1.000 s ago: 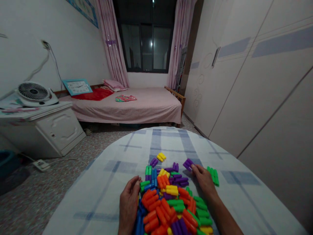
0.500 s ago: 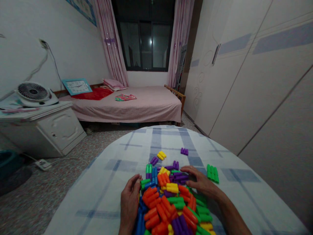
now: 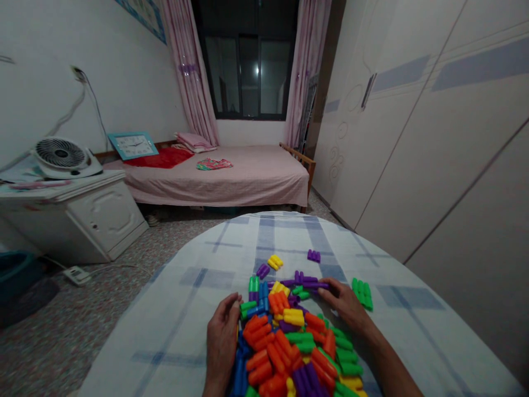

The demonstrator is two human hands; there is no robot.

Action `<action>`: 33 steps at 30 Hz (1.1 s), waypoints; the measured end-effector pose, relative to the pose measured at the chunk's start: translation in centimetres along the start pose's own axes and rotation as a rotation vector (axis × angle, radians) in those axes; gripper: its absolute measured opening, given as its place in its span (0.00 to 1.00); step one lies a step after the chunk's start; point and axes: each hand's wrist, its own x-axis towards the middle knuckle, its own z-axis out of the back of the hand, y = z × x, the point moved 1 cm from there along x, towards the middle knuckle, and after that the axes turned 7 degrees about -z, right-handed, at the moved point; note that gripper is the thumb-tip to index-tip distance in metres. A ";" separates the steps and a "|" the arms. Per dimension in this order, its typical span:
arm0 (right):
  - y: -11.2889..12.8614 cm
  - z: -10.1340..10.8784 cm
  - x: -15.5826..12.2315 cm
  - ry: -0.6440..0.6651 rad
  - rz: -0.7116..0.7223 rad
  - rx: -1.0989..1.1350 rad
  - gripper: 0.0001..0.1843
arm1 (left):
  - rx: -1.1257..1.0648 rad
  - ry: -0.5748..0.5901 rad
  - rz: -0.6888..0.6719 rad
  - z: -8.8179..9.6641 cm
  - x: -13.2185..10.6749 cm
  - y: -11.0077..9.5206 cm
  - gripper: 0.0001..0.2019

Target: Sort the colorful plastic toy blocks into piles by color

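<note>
Seen crosswise on the worktop (image 3: 173, 325), a purple building block (image 3: 314, 285) at the far edge of the plastic block heap (image 3: 285, 344), just under the slightly spread right-hand fingers (image 3: 326, 293), grip unclear, well away from the curled left hand (image 3: 222, 344).

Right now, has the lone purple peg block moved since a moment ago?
Yes: the purple peg block lies farther up the tablecloth, now beyond the yellow peg block's level.

The stacking blocks (image 3: 276, 357) are smooth, glossy plastic; the checked tablecloth (image 3: 173, 314) is matt, soft-looking cloth. Far off, the bed's rail (image 3: 298, 160) is bare wood, and its pink sheet (image 3: 252, 182) is matt cloth.
</note>
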 end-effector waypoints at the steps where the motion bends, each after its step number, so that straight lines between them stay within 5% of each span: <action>1: 0.3 0.0 -0.1 0.011 -0.005 -0.012 0.14 | 0.004 0.002 -0.001 0.0 0.0 0.0 0.24; 6: 1.0 0.0 -0.3 0.027 -0.084 0.052 0.14 | 0.011 0.012 -0.007 0.0 0.1 0.3 0.24; 11: -0.4 -0.3 0.4 -0.178 -0.157 0.268 0.25 | 0.014 0.003 -0.005 0.0 0.1 0.2 0.24; 16: -1.6 -0.8 0.9 -0.388 -0.085 0.009 0.27 | 0.007 0.000 -0.004 -0.1 0.2 0.2 0.24; 22: -2.0 -3.5 1.7 -0.059 0.386 -0.312 0.26 | 0.032 0.002 -0.011 -0.1 0.2 0.2 0.24; 26: -2.4 -4.1 2.2 0.053 0.408 -0.462 0.30 | 0.025 -0.005 -0.023 0.0 0.1 0.2 0.24; 33: -0.9 -3.5 1.3 -0.075 0.392 -0.498 0.22 | 0.030 -0.006 -0.030 0.0 0.1 0.0 0.23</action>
